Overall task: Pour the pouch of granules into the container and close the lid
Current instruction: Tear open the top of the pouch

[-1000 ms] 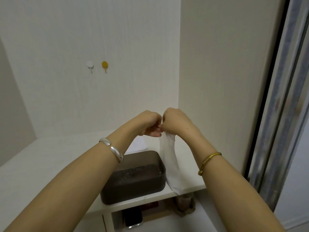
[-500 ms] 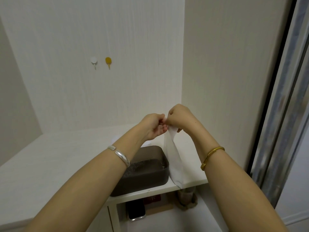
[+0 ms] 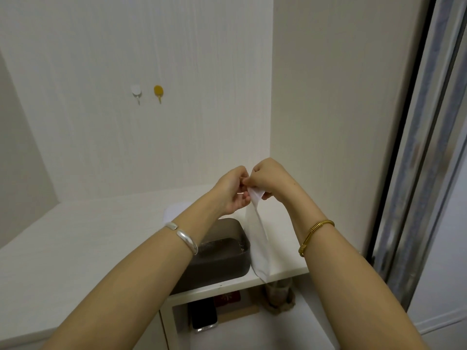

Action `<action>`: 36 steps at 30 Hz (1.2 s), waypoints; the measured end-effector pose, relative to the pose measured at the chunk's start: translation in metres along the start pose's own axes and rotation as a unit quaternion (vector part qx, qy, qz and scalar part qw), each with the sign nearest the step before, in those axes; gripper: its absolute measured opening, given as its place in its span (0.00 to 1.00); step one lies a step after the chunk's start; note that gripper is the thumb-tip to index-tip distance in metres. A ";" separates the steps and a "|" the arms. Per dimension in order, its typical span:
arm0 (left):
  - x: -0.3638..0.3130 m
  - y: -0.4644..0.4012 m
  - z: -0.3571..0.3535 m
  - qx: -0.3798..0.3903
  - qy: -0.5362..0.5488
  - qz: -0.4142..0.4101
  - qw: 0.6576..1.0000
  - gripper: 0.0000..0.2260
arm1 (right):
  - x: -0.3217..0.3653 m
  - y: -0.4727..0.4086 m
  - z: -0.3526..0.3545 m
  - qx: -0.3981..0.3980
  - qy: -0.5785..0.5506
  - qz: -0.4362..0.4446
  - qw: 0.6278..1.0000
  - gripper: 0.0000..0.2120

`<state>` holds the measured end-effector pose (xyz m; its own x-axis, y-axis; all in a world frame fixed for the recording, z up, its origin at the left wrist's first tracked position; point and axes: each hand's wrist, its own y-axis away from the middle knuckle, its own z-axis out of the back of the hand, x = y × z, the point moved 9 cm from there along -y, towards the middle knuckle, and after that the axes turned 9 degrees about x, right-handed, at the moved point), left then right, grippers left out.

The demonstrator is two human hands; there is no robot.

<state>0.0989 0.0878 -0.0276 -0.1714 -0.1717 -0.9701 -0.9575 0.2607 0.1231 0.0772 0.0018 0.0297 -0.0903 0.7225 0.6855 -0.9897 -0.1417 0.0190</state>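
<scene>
Both hands meet above the tabletop (image 3: 75, 238): left hand (image 3: 231, 189) and right hand (image 3: 269, 178) pinch the top edge of the white pouch (image 3: 257, 243), which hangs just right of the open dark container (image 3: 222, 258); its pale lid (image 3: 174, 210) lies behind.

The left forearm (image 3: 156, 261) covers the near-left part of the dark container (image 3: 222, 256), so its full rim can't be seen. The white lid (image 3: 174, 210) peeks out behind that arm, mostly hidden. Fingertips of both hands are bunched over the pouch (image 3: 257, 238) top, so its opening is unreadable. Both elbows run off the bottom edge. On the lower shelf, the phone (image 3: 203, 315) and red item (image 3: 227, 298) sit half-hidden under the tabletop (image 3: 75, 243).
</scene>
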 end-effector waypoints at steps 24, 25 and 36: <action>-0.018 0.007 -0.003 -0.010 -0.184 0.021 0.983 0.13 | -0.018 0.008 -0.008 -0.008 -0.267 0.034 0.963 0.15; -0.018 0.007 -0.003 -0.013 -0.185 0.022 0.982 0.13 | -0.019 0.007 -0.009 -0.014 -0.272 0.028 0.962 0.15; -0.020 0.010 0.001 -0.020 -0.187 0.039 0.981 0.12 | -0.027 0.003 -0.010 -0.028 -0.364 0.003 0.931 0.07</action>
<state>0.0933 0.0952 -0.0069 -0.1545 0.2091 -0.9656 -0.9546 0.2203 0.2004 0.0756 -0.0117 0.0039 -0.0174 0.0693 0.9974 -0.9954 -0.0947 -0.0108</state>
